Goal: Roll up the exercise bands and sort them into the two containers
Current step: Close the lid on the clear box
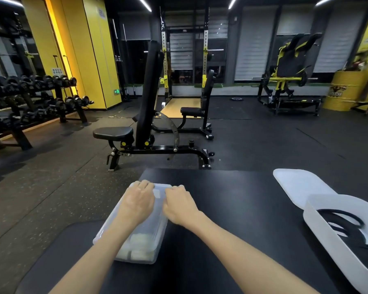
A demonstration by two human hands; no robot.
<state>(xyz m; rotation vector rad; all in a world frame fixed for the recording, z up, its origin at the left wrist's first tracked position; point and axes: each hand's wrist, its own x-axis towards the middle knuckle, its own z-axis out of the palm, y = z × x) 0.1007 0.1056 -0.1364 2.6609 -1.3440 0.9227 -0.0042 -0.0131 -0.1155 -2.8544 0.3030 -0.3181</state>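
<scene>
Gripping a clear container on the black gym mat, left hand and right hand curl.

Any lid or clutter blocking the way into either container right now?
The clear container under both hands looks lidded: the left hand and right hand rest on its top, pale rolls showing through. The white container at right stands open, its lid lying beyond it on the mat.

head-worn | wide-angle | faces forward, down | close above hands, black pad
</scene>
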